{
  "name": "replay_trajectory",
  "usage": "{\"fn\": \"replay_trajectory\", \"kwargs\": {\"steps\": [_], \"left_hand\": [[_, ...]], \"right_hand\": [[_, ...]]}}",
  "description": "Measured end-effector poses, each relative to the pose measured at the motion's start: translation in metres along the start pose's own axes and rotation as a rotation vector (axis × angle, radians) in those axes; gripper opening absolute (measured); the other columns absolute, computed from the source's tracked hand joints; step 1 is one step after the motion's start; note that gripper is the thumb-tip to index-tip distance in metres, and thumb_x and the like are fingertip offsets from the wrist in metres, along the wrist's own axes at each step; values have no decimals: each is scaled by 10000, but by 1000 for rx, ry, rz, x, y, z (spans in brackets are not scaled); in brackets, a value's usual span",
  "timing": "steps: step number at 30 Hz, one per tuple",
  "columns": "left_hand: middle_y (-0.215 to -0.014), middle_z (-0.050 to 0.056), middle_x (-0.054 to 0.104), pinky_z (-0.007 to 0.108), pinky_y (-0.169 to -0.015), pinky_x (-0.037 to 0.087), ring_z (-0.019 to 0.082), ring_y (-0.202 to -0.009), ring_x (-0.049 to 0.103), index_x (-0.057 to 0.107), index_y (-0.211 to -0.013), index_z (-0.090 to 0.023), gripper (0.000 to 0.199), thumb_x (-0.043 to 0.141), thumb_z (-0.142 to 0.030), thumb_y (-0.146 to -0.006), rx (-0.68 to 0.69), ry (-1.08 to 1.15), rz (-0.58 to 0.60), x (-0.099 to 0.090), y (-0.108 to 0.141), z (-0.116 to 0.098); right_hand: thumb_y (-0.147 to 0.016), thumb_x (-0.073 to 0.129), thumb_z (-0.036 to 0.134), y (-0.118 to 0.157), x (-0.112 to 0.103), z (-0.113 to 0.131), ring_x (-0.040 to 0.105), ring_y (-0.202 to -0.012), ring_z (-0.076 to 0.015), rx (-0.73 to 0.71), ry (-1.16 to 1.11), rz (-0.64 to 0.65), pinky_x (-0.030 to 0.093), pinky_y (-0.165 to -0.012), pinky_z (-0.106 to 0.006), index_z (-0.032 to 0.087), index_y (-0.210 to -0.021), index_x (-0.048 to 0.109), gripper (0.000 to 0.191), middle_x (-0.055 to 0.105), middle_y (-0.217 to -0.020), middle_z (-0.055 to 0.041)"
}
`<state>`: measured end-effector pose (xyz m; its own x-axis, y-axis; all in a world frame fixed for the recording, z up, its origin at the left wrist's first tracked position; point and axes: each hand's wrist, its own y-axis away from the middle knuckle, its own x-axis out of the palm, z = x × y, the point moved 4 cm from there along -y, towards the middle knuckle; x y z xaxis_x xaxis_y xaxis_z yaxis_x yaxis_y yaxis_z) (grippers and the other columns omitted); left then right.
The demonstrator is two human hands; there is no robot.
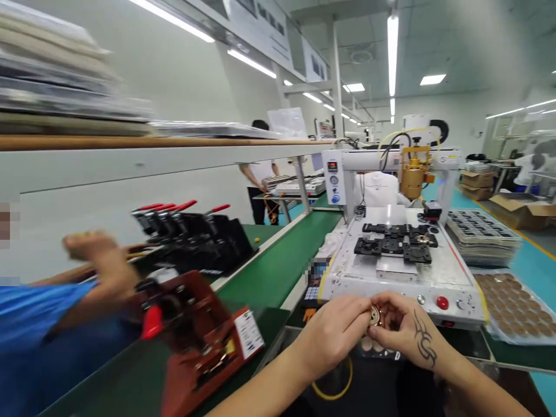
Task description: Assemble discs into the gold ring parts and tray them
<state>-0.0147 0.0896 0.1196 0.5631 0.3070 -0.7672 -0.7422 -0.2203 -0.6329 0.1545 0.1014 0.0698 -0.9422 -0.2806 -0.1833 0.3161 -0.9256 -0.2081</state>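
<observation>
Both hands meet low in the head view, in front of a white bench machine (pixel 403 289). My left hand (pixel 336 330) has its fingers closed at the left edge of a small round metallic part (pixel 375 316). From the other side, my right hand (pixel 402 327) pinches the same part between thumb and fingers; its wrist bears a dark tattoo. Fingertips cover much of the part. Beyond them, black fixture plates (pixel 393 243) lie on the machine's bed, beneath a gold-coloured head (pixel 412 176). Several small round discs (pixel 369 346) show just below my hands.
A plastic tray of brown discs (pixel 512 304) and stacked trays (pixel 482 234) stand right. A green conveyor (pixel 278 266) runs at left, beside a red-brown fixture (pixel 204 341) and black clamps with red handles (pixel 191 231). A co-worker's blurred arm (pixel 108 272) reaches in from the left.
</observation>
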Motion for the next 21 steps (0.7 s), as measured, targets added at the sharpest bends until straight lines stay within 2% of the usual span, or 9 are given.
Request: {"fn": "replay_trajectory", "kwargs": {"steps": [3, 5, 7, 9, 12, 15, 18, 21], "left_hand": [[-1170, 134, 718, 392, -914, 613, 254, -1070, 700, 617, -1256, -173, 220, 490, -173, -1077, -25, 124, 31, 26, -38, 14], [-1327, 150, 658, 422, -1029, 580, 272, -1230, 650, 534, -1405, -191, 367, 564, -187, -1039, -109, 224, 60, 44, -69, 34], [-1363, 132, 637, 433, -1092, 539, 271, -1279, 623, 549, -1402, -215, 398, 597, -197, -1008, -223, 287, 122, 66, -106, 61], [-1303, 122, 667, 423, -1092, 522, 269, -1233, 642, 643, -1290, -210, 294, 591, -212, -1000, -343, 277, 227, 95, -145, 92], [-1247, 166, 714, 438, -1070, 513, 323, -1197, 659, 722, -1188, -139, 303, 692, -323, -949, -420, 247, 339, 140, -196, 130], [-1069, 120, 783, 392, -937, 569, 301, -1025, 721, 774, -1029, -135, 349, 824, -428, -845, -472, 246, 501, 175, -227, 156], [-978, 61, 770, 377, -834, 599, 222, -881, 728, 750, -1007, -135, 341, 790, -458, -906, -499, 261, 662, 195, -242, 171], [-1063, 55, 742, 399, -836, 617, 212, -915, 723, 716, -1096, -140, 291, 707, -414, -997, -510, 274, 734, 204, -254, 174]], "right_hand": [[-794, 788, 285, 10, -51, -8, 587, -666, -147, -9, 107, -173, 503, -615, -268, 191, -1144, 710, 370, 665, -796, 11], [-797, 757, 313, 21, -89, -11, 567, -645, -147, -20, 204, -314, 497, -612, -279, 191, -1160, 697, 387, 655, -793, 11], [-814, 733, 348, 33, -124, -10, 545, -640, -152, -27, 315, -440, 489, -616, -292, 192, -1175, 692, 394, 647, -795, 7], [-827, 724, 367, 44, -150, -3, 544, -661, -162, -43, 416, -533, 496, -641, -307, 198, -1181, 692, 393, 654, -824, -1], [-834, 720, 372, 60, -169, 10, 562, -680, -171, -86, 496, -575, 515, -683, -326, 218, -1188, 695, 386, 673, -858, -4], [-845, 707, 383, 81, -179, 17, 577, -676, -175, -112, 506, -633, 523, -680, -327, 234, -1188, 705, 373, 688, -868, -6], [-858, 711, 425, 99, -195, 14, 598, -674, -183, -93, 478, -714, 525, -647, -324, 229, -1200, 708, 394, 705, -876, -15], [-877, 732, 466, 97, -213, 7, 647, -755, -208, -57, 463, -710, 543, -699, -344, 220, -1224, 694, 427, 719, -916, -32]]}}
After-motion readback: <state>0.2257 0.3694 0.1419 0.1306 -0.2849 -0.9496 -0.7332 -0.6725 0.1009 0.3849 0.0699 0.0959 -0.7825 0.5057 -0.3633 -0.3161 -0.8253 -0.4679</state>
